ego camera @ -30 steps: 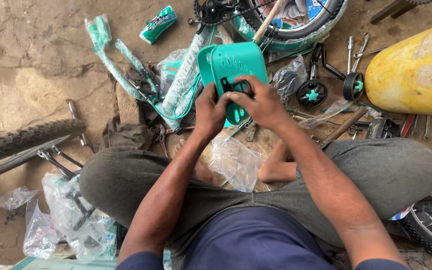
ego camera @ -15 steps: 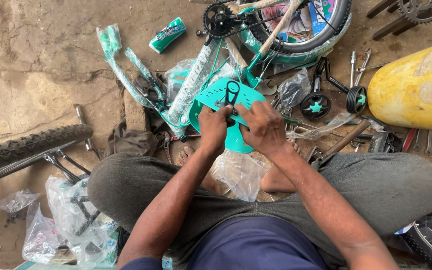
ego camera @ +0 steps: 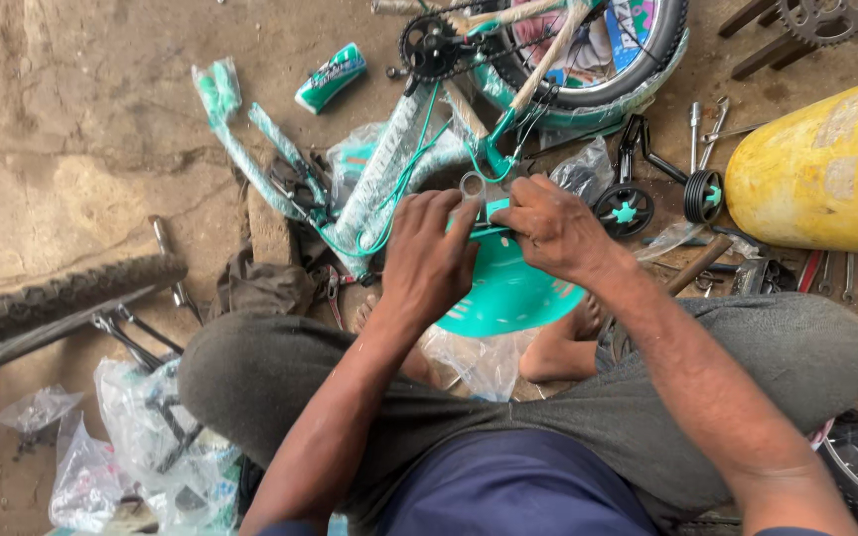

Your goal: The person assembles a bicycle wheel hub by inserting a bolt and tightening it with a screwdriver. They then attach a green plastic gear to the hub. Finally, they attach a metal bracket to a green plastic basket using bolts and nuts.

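I sit cross-legged on the ground. A teal plastic basket (ego camera: 508,293) with slotted holes lies tilted over my lap, its inside facing up. My left hand (ego camera: 429,253) grips its near-left rim, fingers curled over the top edge. My right hand (ego camera: 548,228) pinches the top edge of the basket, where a small metal ring clamp (ego camera: 472,185) sticks up between the fingertips of both hands. Just beyond lies a small teal and white bicycle frame (ego camera: 389,179) wrapped in plastic, with its chainring (ego camera: 429,45) and rear wheel (ego camera: 598,50).
A yellow drum (ego camera: 826,169) stands at the right, spanners (ego camera: 702,124) and two small training wheels (ego camera: 628,208) beside it. A black tyre (ego camera: 52,298) lies at the left. Plastic bags (ego camera: 141,437) sit by my left knee. A teal grip (ego camera: 330,77) lies on the concrete.
The basket has tipped from upright to lying flatter with its inside up. Both hands have shifted to its top edge by the metal clamp.
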